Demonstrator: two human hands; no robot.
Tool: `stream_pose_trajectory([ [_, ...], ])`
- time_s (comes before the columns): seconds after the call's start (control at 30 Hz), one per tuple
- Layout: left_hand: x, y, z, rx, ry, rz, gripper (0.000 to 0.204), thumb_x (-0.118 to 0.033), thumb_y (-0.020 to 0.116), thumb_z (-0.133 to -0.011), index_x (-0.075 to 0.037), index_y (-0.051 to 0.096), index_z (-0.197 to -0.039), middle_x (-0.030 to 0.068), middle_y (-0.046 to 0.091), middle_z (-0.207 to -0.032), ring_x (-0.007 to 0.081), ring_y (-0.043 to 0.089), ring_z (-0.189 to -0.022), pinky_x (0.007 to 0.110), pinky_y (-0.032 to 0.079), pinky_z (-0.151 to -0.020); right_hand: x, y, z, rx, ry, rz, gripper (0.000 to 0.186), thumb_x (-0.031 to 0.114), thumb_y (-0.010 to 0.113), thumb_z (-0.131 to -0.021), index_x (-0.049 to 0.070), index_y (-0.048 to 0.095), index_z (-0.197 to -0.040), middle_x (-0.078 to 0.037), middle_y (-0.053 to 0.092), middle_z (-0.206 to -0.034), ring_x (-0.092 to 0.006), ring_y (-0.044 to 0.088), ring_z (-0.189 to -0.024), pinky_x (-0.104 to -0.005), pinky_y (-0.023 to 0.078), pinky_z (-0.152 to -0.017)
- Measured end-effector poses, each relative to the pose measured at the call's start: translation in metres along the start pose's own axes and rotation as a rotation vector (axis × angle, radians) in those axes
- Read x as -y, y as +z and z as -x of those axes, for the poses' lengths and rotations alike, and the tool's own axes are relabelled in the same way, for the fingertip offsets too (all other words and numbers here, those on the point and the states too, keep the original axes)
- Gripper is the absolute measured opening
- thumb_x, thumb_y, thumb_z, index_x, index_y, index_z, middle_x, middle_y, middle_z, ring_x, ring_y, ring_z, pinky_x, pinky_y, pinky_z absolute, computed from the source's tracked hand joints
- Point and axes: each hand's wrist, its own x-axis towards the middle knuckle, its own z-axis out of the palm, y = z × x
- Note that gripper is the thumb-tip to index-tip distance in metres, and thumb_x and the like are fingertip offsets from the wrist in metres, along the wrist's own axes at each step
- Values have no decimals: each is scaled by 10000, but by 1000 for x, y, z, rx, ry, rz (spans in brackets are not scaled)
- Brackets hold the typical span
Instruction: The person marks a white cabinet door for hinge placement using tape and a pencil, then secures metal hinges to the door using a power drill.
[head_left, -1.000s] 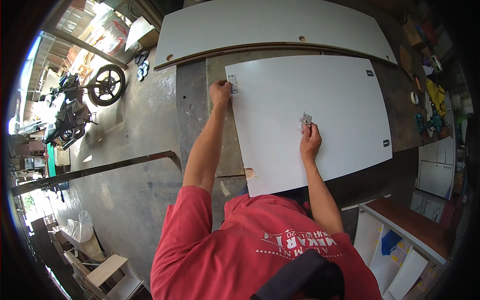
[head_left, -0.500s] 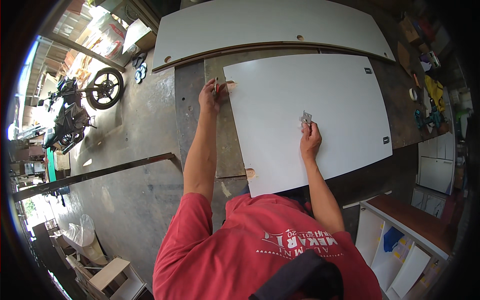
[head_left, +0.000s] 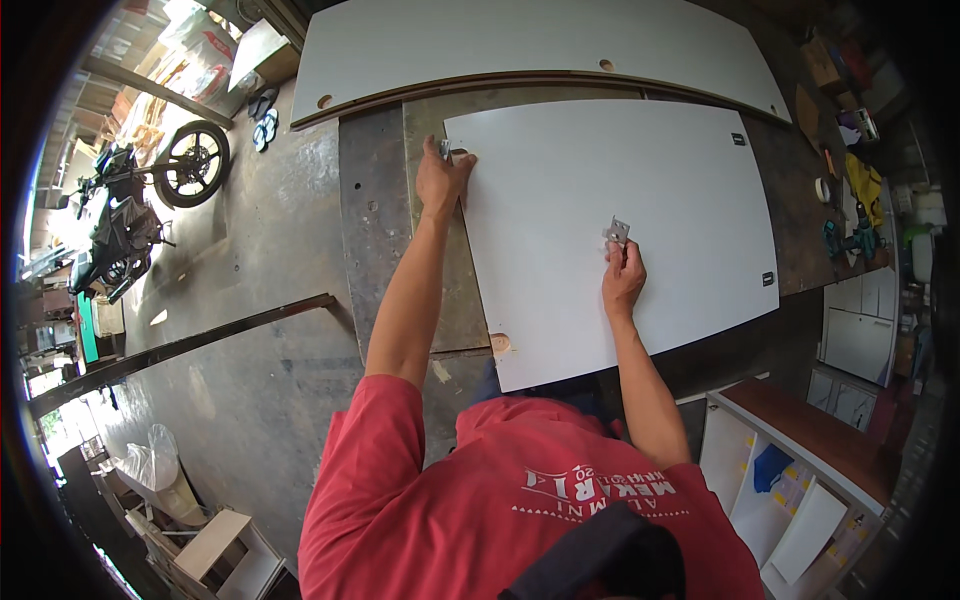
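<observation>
A white board [head_left: 560, 190] lies on the worktable, with round cup holes along its left edge. The lower cup hole [head_left: 502, 342] is in plain sight. My left hand [head_left: 440, 185] is at the upper cup hole, its thumb on the board's edge. Between its fingers shows a small metal piece [head_left: 446, 148], apparently a cabinet hinge, partly hidden. Over the middle of the board, my right hand [head_left: 624, 280] pinches a silvery metal cabinet hinge [head_left: 617, 232] by its lower end.
A second long white panel [head_left: 520, 45] with cup holes lies beyond the board. At right are a cordless drill [head_left: 855, 240], a tape roll [head_left: 822, 189] and a yellow cloth [head_left: 862, 185]. A white cabinet [head_left: 735, 450] stands at lower right, a motorcycle [head_left: 120, 210] at left.
My left hand has moved up and right, from beside the board onto its edge at the upper cup hole. My right hand stays nearly in place with its hinge.
</observation>
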Motion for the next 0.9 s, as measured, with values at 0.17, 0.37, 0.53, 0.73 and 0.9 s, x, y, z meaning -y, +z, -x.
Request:
stream_pose_trajectory([
  [0.17, 30, -11, -8, 31, 58, 71, 816, -302, 834, -745, 16, 482, -1409, 202, 726, -1026, 335, 714, -941, 418, 556, -825, 5, 2, 1, 7, 16, -10, 180, 208, 605, -1007, 34, 645, -1031, -103, 685, -798, -252, 679, -721, -386, 518, -658],
  [0.37, 41, -19, 51, 285, -80, 789, 371, -108, 751, -844, 15, 652, -1180, 29, 669, -900, 116, 627, -761, 263, 514, -693, 1, -3, -1, 28, -4, -51, 182, 216, 598, -1006, 42, 645, -1033, -108, 696, -824, -292, 680, -734, -409, 520, -670],
  [0.53, -11, -22, 118, 415, -317, 1068, 403, -88, 689, -939, -28, 570, -1319, 31, 655, -1021, 100, 628, -857, 254, 525, -702, -22, -51, 6, 255, 204, -660, 229, 277, 611, -1027, 52, 640, -1062, -32, 699, -855, -123, 656, -720, -291, 505, -654],
  [0.73, -89, 22, 265, 827, -269, 1354, 331, -105, 614, -1005, -80, 515, -1321, 91, 661, -1155, 136, 630, -933, 279, 503, -763, -49, -202, 71, 562, 424, -1150, 321, 273, 612, -1030, 45, 531, -1243, -99, 688, -1050, -162, 681, -878, -309, 546, -779],
  [0.9, -175, 91, 397, 1133, -331, 1241, 326, -152, 628, -992, -86, 541, -1300, 43, 622, -1130, 112, 583, -938, 277, 485, -800, -108, -319, 105, 501, 336, -1180, 318, 224, 586, -1039, 59, 482, -1290, -135, 676, -1111, -185, 690, -910, -324, 562, -791],
])
